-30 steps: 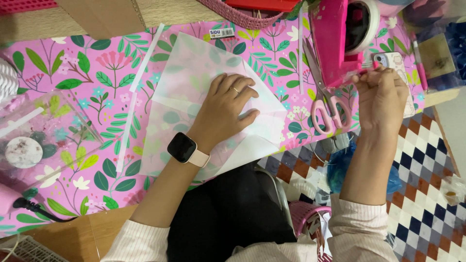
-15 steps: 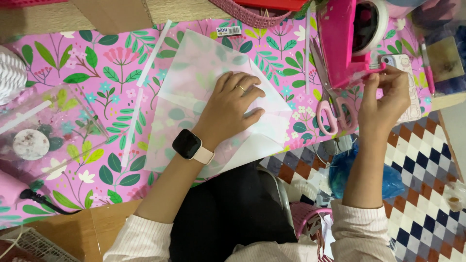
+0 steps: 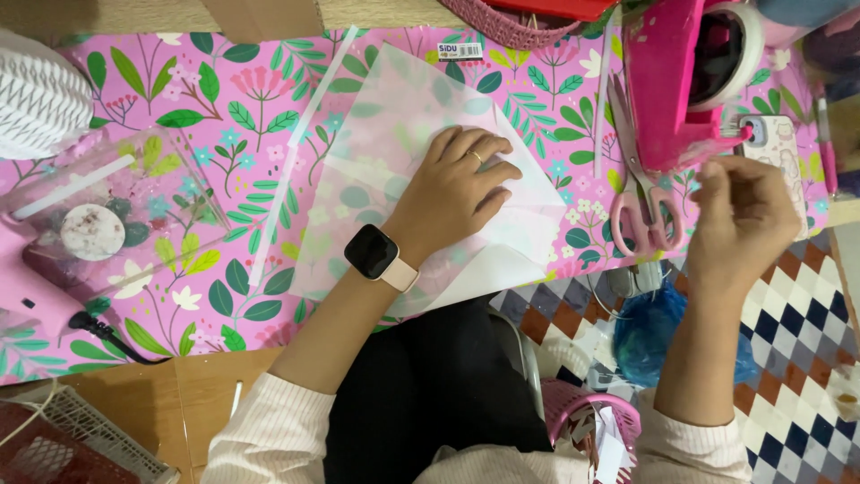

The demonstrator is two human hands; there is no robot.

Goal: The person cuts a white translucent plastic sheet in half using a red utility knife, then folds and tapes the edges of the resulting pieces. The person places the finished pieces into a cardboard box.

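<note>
My left hand (image 3: 452, 184) lies flat, palm down, on a folded sheet of translucent white paper (image 3: 394, 99) and holds its flaps down. A dark smartwatch (image 3: 372, 254) is on that wrist. The sheet rests on pink floral wrapping paper (image 3: 224, 99). My right hand (image 3: 748, 224) hovers just below the cutter of a pink tape dispenser (image 3: 663, 81), its fingertips pinched together on a clear strip of tape that barely shows. Pink-handled scissors (image 3: 640, 206) lie between the two hands.
A phone in a pale case (image 3: 775, 143) lies right of the dispenser. At the left are a clear plastic box (image 3: 116, 224) and a white ribbed object (image 3: 40, 94). A pink basket (image 3: 511, 22) sits at the top edge, a blue bag (image 3: 645, 332) on the checkered mat (image 3: 806, 341).
My right hand has drawn back and down from the dispenser's cutter. The left hand stays pressed on the paper; the camera has shifted slightly.
</note>
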